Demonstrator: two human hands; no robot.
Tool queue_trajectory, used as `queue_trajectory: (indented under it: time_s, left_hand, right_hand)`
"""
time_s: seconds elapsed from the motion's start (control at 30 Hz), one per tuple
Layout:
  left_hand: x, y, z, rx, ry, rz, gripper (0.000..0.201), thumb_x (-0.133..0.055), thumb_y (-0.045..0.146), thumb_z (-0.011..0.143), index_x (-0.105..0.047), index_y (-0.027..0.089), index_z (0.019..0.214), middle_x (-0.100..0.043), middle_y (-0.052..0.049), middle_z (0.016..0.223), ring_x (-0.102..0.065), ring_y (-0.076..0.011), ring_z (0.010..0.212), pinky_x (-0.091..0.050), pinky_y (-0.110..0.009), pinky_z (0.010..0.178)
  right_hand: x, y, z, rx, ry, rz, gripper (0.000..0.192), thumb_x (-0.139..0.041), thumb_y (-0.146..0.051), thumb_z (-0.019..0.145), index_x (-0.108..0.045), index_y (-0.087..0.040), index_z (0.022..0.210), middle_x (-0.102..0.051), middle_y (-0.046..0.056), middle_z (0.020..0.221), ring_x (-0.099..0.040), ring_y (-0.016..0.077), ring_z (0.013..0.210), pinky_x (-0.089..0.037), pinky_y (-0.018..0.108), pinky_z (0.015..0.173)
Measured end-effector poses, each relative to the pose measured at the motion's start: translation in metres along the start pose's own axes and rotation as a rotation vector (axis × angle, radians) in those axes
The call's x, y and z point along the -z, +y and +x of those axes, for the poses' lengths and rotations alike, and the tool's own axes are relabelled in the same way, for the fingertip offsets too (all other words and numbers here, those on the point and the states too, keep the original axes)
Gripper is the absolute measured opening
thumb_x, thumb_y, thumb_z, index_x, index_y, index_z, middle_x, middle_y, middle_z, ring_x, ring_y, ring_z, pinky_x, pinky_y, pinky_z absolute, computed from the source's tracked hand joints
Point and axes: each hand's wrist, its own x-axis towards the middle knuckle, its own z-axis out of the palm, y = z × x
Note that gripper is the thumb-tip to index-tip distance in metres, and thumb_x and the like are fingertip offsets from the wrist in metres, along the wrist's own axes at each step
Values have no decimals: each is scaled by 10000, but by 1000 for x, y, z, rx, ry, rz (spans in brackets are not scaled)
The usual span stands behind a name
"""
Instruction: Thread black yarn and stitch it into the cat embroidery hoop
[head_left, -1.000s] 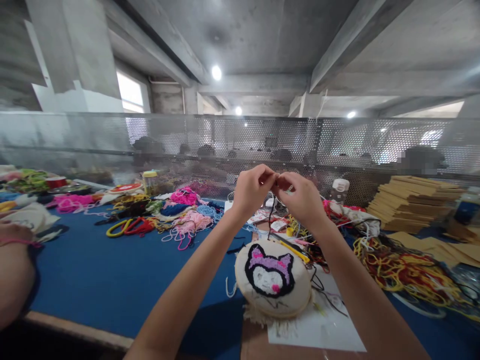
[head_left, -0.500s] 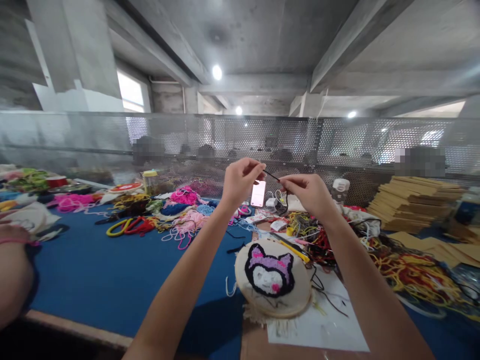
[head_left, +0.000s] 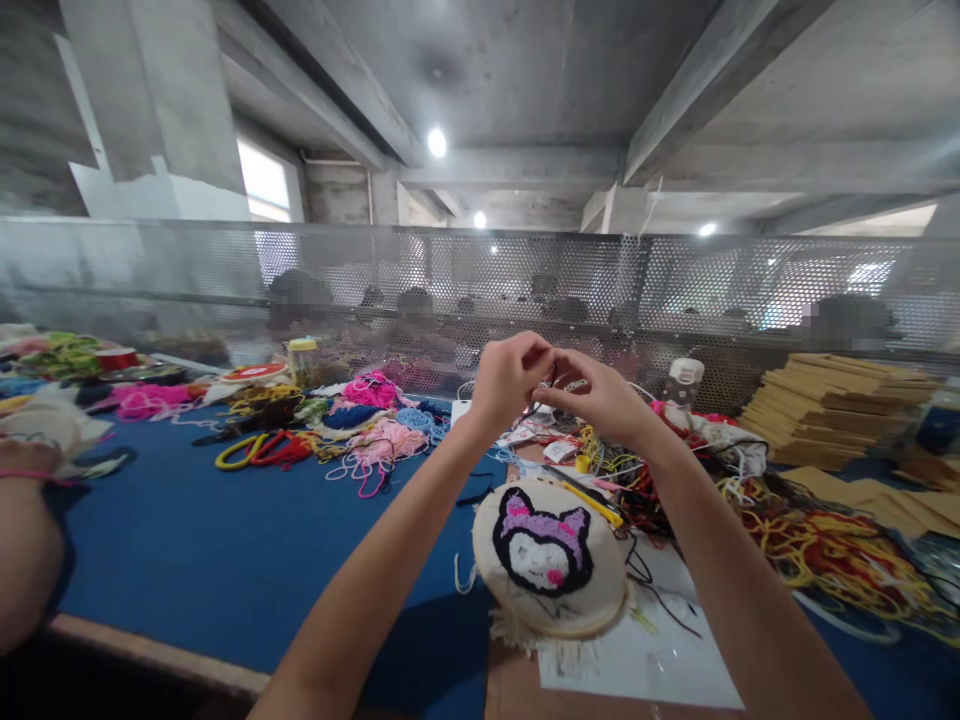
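My left hand [head_left: 511,382] and my right hand [head_left: 600,395] meet fingertip to fingertip, raised above the far part of the table. Both are closed in a pinch on a strand of black yarn [head_left: 555,374], of which only a short piece shows between the fingers. Below them lies an embroidery hoop [head_left: 501,600] with cream cloth, frayed at the near edge. On the cloth is a tufted character head [head_left: 536,540] in black, purple, white and pink. A yellow pen-like tool [head_left: 598,503] rests by the hoop's upper right rim.
Yarn heaps [head_left: 386,440] lie at the back left, near yellow-handled scissors [head_left: 240,452]. Tangled yarn [head_left: 840,560] and stacked brown envelopes [head_left: 832,405] are on the right. White paper [head_left: 645,670] lies under the hoop. Another person's arm [head_left: 30,560] is at the far left.
My hands have come together; the black yarn stretched between them earlier is now mostly hidden by the fingers. My left hand moved right and now covers the phone.
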Motion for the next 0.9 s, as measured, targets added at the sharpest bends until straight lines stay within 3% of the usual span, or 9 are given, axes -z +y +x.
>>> queue_trajectory:
  time_s: [0.13,0.27,0.43,0.57,0.73,0.9]
  left_hand:
    - [-5,1,-2,-45,-17,33,167,-526,245,789,-641,158,705,-649,-20,643,-566,-104,594,-439,-221,571]
    - [-2,1,-1,-53,25,53,164,-538,250,785,-655,163,711,-656,-20,645,-574,-105,596,-431,-219,557]
    - [3,2,1,-45,32,36,183,-537,274,791,-634,162,683,-644,-20,609,-568,-102,553,-447,-223,534]
    - [11,3,3,11,47,-88,193,-541,303,794,-621,156,698,-645,-31,608,-589,-103,552,-487,-227,545]
    - [22,-1,7,71,101,-181,167,-558,286,783,-622,145,722,-648,-38,608,-601,-103,545,-508,-231,536]
    - [32,-11,13,116,171,-244,140,-581,263,771,-623,140,720,-646,-40,597,-602,-103,529,-514,-232,525]
  right_hand:
    - [-3,-2,-2,57,-6,-72,271,-603,-348,731,-572,-209,962,-611,46,897,-547,172,777,-428,296,687]
    - [-5,-4,-2,90,110,-230,131,-531,-301,782,-584,-185,812,-610,36,771,-541,170,721,-402,285,648]
    - [-1,-4,-3,111,174,-306,224,-430,-241,844,-635,-186,772,-644,33,711,-566,163,672,-377,265,613]
    - [6,-2,-3,60,195,-185,268,-462,-327,841,-675,-191,751,-652,24,640,-588,157,612,-403,271,606]
    - [13,4,1,-35,184,103,205,-552,-282,777,-655,-161,907,-647,32,647,-583,143,595,-456,286,611]
    - [20,11,0,-98,84,194,115,-604,-266,733,-631,-160,766,-633,22,615,-582,131,592,-469,285,627]
